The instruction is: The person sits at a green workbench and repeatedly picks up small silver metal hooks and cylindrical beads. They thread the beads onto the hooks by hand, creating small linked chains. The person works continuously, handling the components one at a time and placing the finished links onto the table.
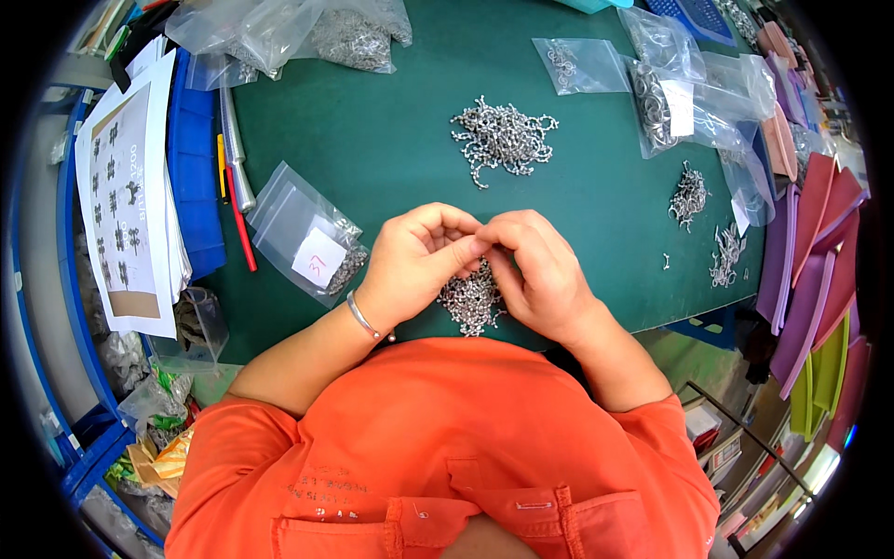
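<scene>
My left hand [419,253] and my right hand [540,268] meet at the fingertips above the green table [372,130]. Both are pinched closed; whatever they hold between them is too small to make out. Right beneath them lies a heap of small silvery metal parts [471,303], partly covered by my fingers. Farther off, straight ahead, is a looser pile of short silvery chain pieces [503,138]. A clear zip bag [307,233] with a white label and small metal parts inside lies beside my left forearm.
Clear bags of metal parts lie at the far left [349,37] and far right [656,107]. Two small piles, metal links [689,196] and slim metal pieces [726,256], sit near the right edge. Left are a red pen [240,228], a blue tray [196,177] and printed sheets [126,205].
</scene>
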{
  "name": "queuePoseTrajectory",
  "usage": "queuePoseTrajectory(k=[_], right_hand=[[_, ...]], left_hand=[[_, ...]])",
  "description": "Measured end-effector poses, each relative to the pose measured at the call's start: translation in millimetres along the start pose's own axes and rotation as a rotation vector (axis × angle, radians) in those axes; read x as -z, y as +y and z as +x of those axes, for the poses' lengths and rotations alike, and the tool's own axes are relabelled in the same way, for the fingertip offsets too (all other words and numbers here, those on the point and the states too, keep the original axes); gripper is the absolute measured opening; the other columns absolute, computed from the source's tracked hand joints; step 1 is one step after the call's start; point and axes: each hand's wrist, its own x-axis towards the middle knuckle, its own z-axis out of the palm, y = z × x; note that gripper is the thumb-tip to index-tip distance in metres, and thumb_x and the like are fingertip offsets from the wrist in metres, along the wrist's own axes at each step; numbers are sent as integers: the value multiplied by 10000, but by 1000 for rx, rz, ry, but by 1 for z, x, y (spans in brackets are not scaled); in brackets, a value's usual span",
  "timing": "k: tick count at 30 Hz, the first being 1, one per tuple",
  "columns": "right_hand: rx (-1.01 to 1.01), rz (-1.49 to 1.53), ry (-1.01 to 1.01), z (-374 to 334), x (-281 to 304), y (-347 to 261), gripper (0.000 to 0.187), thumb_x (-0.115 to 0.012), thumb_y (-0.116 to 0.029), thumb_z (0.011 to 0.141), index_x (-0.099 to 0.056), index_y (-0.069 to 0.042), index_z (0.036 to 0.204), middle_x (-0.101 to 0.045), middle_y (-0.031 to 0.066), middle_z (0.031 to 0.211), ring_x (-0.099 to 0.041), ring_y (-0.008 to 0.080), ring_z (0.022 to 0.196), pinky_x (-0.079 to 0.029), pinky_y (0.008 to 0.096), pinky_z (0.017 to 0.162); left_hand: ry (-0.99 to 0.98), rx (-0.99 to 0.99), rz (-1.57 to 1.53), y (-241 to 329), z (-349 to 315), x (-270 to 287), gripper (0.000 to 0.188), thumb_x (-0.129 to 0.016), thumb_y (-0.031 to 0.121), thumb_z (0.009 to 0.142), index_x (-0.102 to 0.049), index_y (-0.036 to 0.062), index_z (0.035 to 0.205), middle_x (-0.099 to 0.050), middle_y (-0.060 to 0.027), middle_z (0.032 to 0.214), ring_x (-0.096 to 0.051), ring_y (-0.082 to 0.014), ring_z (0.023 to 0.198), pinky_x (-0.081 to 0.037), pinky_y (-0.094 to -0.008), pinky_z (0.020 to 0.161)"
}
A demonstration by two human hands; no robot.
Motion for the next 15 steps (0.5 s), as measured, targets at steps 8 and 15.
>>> queuePoseTrajectory(k=[8, 15], right_hand=[[12, -198, -130, 36, -1, 31, 310, -582, 79, 756, -592, -1, 1055, -623, 128, 1037, -596, 325, 983, -496, 409, 833], [5, -323, -265, 13, 20, 40, 201, -635, 6, 747, -650, -46, 940, -634, 62, 1058, -582, 277, 1006, -479, 392, 847]], left_hand=[[135, -177, 100, -2, -6, 10, 232, -642, -66, 901, -565, -25, 1116, -672, -111, 997, -663, -151, 891, -562, -278, 801], [88, -337, 260, -5, -8, 7, 319, -629, -92, 897, -513, -13, 1185, -668, -118, 1008, -656, -154, 923, -543, -272, 824]])
